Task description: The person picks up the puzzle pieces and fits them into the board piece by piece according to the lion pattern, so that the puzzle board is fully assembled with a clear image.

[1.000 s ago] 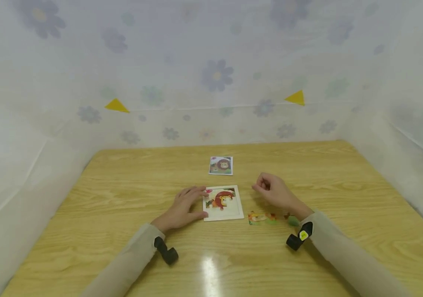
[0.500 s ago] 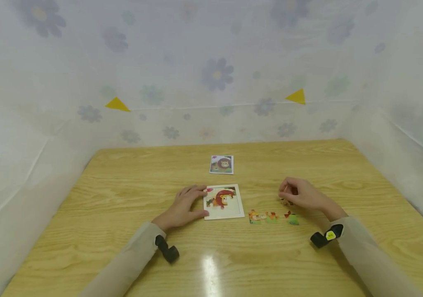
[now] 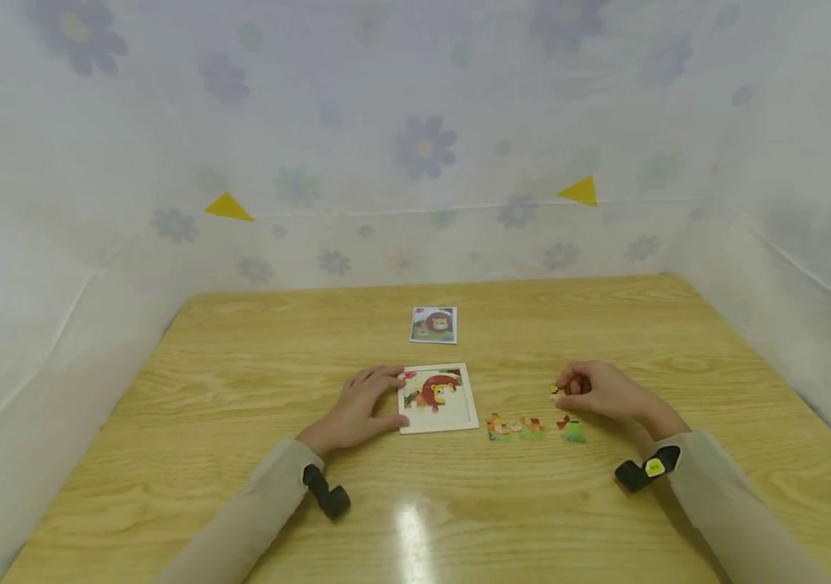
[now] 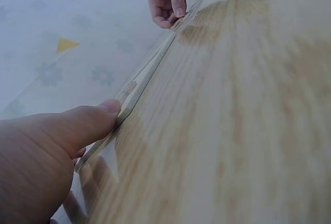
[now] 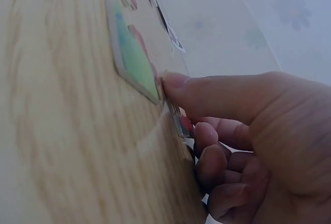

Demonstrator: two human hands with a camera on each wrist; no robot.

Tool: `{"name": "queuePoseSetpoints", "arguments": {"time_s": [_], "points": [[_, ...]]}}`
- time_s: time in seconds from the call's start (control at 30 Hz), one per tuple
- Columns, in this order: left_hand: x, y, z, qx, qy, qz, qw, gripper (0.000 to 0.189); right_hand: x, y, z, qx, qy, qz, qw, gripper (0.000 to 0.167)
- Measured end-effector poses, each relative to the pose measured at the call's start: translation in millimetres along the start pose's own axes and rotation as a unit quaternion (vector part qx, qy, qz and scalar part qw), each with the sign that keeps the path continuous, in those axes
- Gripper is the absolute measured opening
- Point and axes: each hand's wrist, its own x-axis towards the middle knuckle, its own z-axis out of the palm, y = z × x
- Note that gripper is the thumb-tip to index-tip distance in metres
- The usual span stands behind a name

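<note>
A white puzzle board (image 3: 451, 418) lies on the table with a partly filled lion picture, bare in its lower and right parts. My left hand (image 3: 360, 410) rests at the board's left side, fingers extended and thumb (image 4: 98, 123) on the edge. To the right of the board, my right hand (image 3: 608, 393) pinches a small puzzle piece (image 3: 555, 391) close to the tabletop; the fingers partly hide it. Just in front of that hand lies a green-and-red puzzle piece (image 3: 573, 431), seen at an angle in the right wrist view. More loose puzzle pieces (image 3: 500, 428) lie nearer the board.
Behind the board, a square reference card (image 3: 434, 325) with the finished lion picture lies flat. White flowered cloth (image 3: 426, 243) surrounds the wooden table (image 3: 276, 332) at the back and sides. Two yellow triangles (image 3: 580, 191) mark the back cloth.
My right hand has moved right, from beside the board to the loose pieces, then slightly lower, and now pinches one. My left hand has stayed on the board.
</note>
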Motion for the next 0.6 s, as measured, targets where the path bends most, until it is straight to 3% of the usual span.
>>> {"name": "queuePoseSetpoints", "arguments": {"time_s": [0.33,0.6], "points": [[-0.7,1.7,-0.8,-0.005,0.003,0.001,1.0000,0.055,0.8,-8,2,-0.005,0.021,-0.020,0.9996,0.020],[-0.6,3.9,-2.7,-0.010,-0.006,-0.007,0.9999,0.056,16.6,-10,13,-0.027,0.061,-0.044,0.9968,0.013]]}}
